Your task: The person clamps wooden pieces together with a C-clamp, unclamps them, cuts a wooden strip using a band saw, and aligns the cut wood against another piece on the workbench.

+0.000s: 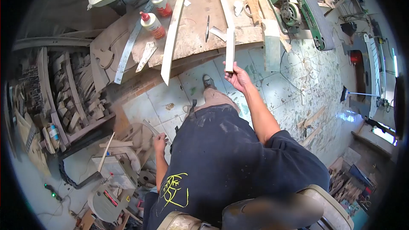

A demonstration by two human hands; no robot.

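Observation:
My right hand [237,78] is closed round the near end of a narrow light wooden strip [230,44], which sticks out past the workbench's front edge. Low at the left, beside my body, my left hand [160,141] has its fingers curled; a thin pale strip [150,127] runs up from it, and the fingers seem closed on it. On the workbench [196,25] lie a long wooden strip [172,38], a pen [207,28] and a short wood offcut [147,55]. Two glue bottles with red caps [152,25] [161,4] stand near the strip.
A green belt sander [294,10] stands at the bench's right end. Shelves of wood scraps [70,98] are at the left, with a miter saw [106,202] below. A cable [292,83] and wood pieces [313,127] lie on the tiled floor [277,98].

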